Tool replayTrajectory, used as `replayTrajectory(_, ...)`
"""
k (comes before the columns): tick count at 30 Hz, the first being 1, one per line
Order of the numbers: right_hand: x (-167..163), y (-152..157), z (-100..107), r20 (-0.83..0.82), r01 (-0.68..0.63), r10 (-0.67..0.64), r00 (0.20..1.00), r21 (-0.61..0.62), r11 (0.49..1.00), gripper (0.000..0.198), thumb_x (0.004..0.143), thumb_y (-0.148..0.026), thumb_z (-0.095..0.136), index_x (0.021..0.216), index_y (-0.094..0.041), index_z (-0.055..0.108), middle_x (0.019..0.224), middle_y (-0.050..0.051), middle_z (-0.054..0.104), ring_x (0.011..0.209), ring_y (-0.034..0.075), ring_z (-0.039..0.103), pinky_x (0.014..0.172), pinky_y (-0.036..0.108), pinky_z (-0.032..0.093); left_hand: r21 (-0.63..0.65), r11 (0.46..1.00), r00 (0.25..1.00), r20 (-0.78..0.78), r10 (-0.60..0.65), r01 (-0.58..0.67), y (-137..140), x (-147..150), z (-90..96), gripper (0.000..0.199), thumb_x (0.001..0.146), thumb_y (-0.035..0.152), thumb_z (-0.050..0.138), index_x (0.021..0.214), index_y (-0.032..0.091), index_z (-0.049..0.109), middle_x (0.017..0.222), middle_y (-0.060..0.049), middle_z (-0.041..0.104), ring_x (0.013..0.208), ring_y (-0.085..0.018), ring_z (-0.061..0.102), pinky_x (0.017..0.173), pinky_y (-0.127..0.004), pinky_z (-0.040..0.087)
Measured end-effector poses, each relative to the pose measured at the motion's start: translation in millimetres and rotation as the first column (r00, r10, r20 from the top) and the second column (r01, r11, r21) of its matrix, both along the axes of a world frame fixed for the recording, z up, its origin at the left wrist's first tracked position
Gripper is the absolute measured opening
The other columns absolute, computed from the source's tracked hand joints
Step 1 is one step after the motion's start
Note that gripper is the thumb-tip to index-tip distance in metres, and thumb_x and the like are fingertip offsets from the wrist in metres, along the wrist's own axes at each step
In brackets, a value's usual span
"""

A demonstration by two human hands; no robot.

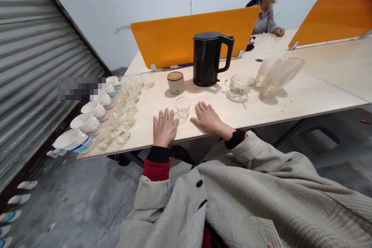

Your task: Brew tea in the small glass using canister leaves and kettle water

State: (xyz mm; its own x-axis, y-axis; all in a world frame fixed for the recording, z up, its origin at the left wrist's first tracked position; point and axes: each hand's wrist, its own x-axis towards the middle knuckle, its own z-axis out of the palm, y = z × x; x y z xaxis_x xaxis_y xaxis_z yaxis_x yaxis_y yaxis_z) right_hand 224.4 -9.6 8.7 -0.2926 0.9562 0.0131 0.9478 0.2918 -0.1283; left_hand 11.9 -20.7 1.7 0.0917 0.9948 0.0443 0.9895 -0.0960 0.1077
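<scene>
My left hand (165, 127) lies flat on the table near its front edge, fingers apart and nothing in it. Palm down, my right hand (207, 117) rests to the right of it, also holding nothing. Between and just beyond them stands a clear plastic cup (183, 107) with a little at its bottom. Behind that cup sit a grey canister with a wooden lid (176, 82) and a black electric kettle (207, 60). A glass cup with dark bits inside (240, 86) stands on the right, a spoon apparently leaning in it.
Several clear cups (123, 135) crowd the table's left side beside a row of paper cups (86, 123). Stacked plastic cups (283, 77) lean at the right. Orange dividers (171, 42) stand at the back. Another person (265, 21) sits beyond. More paper cups (19, 199) appear at lower left.
</scene>
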Motion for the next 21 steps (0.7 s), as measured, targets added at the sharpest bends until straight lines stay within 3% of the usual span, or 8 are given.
replayTrajectory(21, -0.4, -0.9, 0.3, -0.001, -0.004, 0.004, 1.000, 0.012, 1.000, 0.077, 0.107, -0.052, 0.039, 0.162, 0.002, 0.038, 0.174, 0.027, 0.028, 0.164, 0.041, 0.023, 0.133, 0.058, 0.020, -0.004, 1.000, 1.000, 0.000, -0.005, 0.005, 1.0, -0.5, -0.7, 0.064, 0.110, 0.047, 0.027, 0.167, 0.019, 0.038, 0.179, -0.009, 0.027, 0.167, -0.035, 0.020, 0.135, -0.062, 0.018)
